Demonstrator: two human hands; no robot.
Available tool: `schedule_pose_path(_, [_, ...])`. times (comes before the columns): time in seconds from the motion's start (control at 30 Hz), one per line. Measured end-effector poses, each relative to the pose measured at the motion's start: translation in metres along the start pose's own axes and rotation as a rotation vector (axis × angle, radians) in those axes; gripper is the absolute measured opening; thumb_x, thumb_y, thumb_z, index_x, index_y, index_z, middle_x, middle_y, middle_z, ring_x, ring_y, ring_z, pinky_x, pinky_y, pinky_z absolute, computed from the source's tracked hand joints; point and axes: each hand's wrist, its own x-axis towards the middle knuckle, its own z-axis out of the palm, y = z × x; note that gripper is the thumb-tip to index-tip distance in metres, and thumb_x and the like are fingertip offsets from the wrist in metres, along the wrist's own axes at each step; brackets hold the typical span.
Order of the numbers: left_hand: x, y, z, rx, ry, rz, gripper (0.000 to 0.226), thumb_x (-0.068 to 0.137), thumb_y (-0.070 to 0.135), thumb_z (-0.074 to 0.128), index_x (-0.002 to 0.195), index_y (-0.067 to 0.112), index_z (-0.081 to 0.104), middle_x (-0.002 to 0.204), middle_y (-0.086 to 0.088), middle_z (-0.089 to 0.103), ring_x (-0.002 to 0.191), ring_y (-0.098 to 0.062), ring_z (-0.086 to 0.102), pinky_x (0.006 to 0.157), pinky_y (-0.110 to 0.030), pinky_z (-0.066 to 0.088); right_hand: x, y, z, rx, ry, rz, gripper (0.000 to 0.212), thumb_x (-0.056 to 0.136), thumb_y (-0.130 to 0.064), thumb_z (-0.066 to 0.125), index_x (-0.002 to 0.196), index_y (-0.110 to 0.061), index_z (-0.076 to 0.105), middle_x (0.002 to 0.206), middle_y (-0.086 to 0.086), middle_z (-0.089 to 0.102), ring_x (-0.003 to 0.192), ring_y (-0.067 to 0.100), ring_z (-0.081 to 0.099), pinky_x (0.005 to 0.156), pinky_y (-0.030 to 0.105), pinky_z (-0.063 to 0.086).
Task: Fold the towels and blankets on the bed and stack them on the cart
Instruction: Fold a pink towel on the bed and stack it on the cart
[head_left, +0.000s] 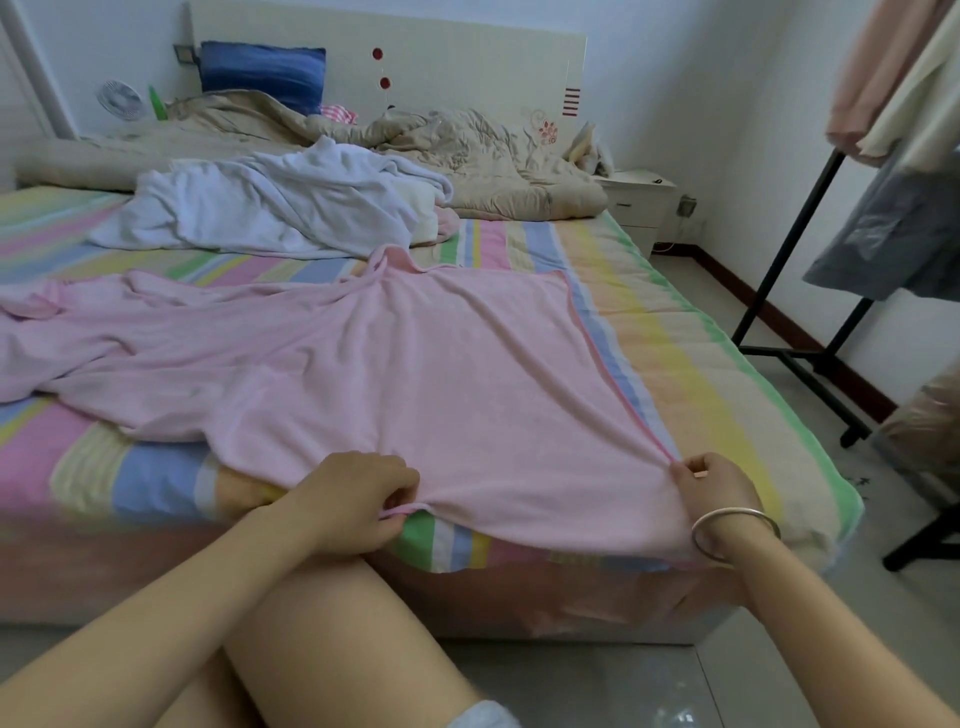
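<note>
Bare sheet (675, 338) strip R of pink towel (415, 374), out to bed (815, 457) edge: open. Narrow bare band btwn towel & white blanket (270, 208). Blanket heap blocks mid-bed; beige quilt (493, 166) fills headboard end. Floor (696, 280) aisle R of bed open up to black rack (794, 234) w/ hanging clothes (893, 223).

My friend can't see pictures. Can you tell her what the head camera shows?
A left hand and a right hand pinch the near edge of a pink towel spread on a striped bed. A crumpled white towel lies behind it.
</note>
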Motion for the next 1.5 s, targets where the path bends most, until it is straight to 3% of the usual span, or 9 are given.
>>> schedule_pose_path(0.2, [0.003,-0.001,-0.012,-0.113,-0.093,-0.097,0.033,0.081,0.05,0.05,0.072,0.021,0.061,0.067,0.009,0.061,0.067,-0.009,0.055,0.062,-0.023,0.043,-0.007,0.004,0.006,-0.229,0.109,-0.062,0.011,0.088,-0.03,0.057,0.098,-0.025,0.056,0.106,0.006,0.065,0.096,0.032,0.06,0.076,0.036,0.046])
schedule_pose_path(0.43, [0.017,0.007,-0.002,-0.102,0.248,-0.212,0.025,0.088,0.042,0.041,0.082,0.027,0.061,0.075,0.009,0.059,0.071,-0.016,0.056,0.064,-0.031,0.045,-0.02,-0.029,0.04,-0.221,0.159,-0.537,0.04,0.082,-0.02,0.062,0.121,-0.01,0.061,0.13,0.018,0.053,0.118,0.041,0.048,0.095,0.048,0.043])
schedule_pose_path(0.63, [0.032,0.002,-0.003,-0.219,0.271,-0.239,0.006,0.089,0.028,0.056,0.091,0.031,0.061,0.09,0.011,0.061,0.081,-0.009,0.06,0.075,-0.033,0.049,-0.037,-0.066,0.086,-0.496,-0.238,-0.748,0.098,0.069,-0.073,-0.012,0.152,-0.032,0.02,0.162,0.0,0.005,0.149,0.024,-0.003,0.119,0.043,0.0])
schedule_pose_path(0.7, [0.033,-0.004,-0.003,-0.231,0.276,-0.195,0.012,0.085,0.044,0.057,0.09,0.033,0.059,0.091,0.013,0.06,0.081,-0.006,0.058,0.074,-0.032,0.048,-0.045,-0.075,0.096,-0.448,-0.271,-0.783,0.093,0.071,-0.071,-0.003,0.15,-0.031,0.027,0.161,0.0,0.014,0.148,0.024,0.004,0.119,0.044,0.003])
schedule_pose_path(0.8, [0.023,-0.01,0.0,-0.099,0.128,-0.02,0.054,0.066,0.077,0.05,0.098,0.033,0.055,0.097,0.016,0.053,0.087,-0.004,0.049,0.075,-0.027,0.041,-0.058,-0.083,0.109,-0.256,-0.088,-0.996,0.068,0.079,-0.07,0.038,0.124,-0.023,0.057,0.134,0.003,0.052,0.125,0.025,0.045,0.104,0.042,0.038])
schedule_pose_path(0.97, [0.012,-0.023,0.001,-0.088,0.169,-0.002,0.031,0.076,0.046,0.047,0.099,0.028,0.056,0.099,0.011,0.056,0.09,-0.014,0.056,0.073,-0.034,0.048,-0.077,-0.092,0.125,-0.304,-0.053,-1.296,0.051,0.059,-0.049,0.077,0.095,-0.02,0.057,0.095,0.0,0.055,0.083,0.023,0.052,0.067,0.034,0.045])
schedule_pose_path(1.13, [0.021,-0.034,-0.021,-0.162,0.342,-0.274,0.02,0.081,0.023,0.05,0.096,0.029,0.061,0.095,0.008,0.066,0.086,-0.023,0.062,0.073,-0.038,0.049,-0.061,-0.104,0.114,0.052,-0.183,-0.834,0.024,0.085,-0.031,0.048,0.089,-0.017,0.067,0.084,0.005,0.068,0.081,0.028,0.061,0.063,0.032,0.037])
schedule_pose_path(1.27, [0.022,-0.043,-0.02,-0.071,0.435,-0.401,0.033,0.078,0.006,0.06,0.109,0.018,0.059,0.109,-0.001,0.061,0.093,-0.028,0.06,0.075,-0.04,0.048,-0.046,-0.106,0.107,0.285,-0.286,-0.495,0.009,0.094,-0.023,0.054,0.097,-0.021,0.062,0.073,-0.003,0.062,0.069,0.017,0.058,0.066,0.029,0.04])
schedule_pose_path(1.5, [0.012,-0.042,-0.015,0.197,0.613,-0.408,0.025,0.074,0.013,0.073,0.07,0.016,0.049,0.066,-0.003,0.052,0.058,-0.029,0.054,0.045,-0.032,0.034,-0.044,-0.111,0.107,0.278,-0.234,-0.377,0.007,0.09,-0.022,0.057,0.095,-0.023,0.053,0.085,-0.005,0.062,0.081,0.019,0.056,0.071,0.031,0.041])
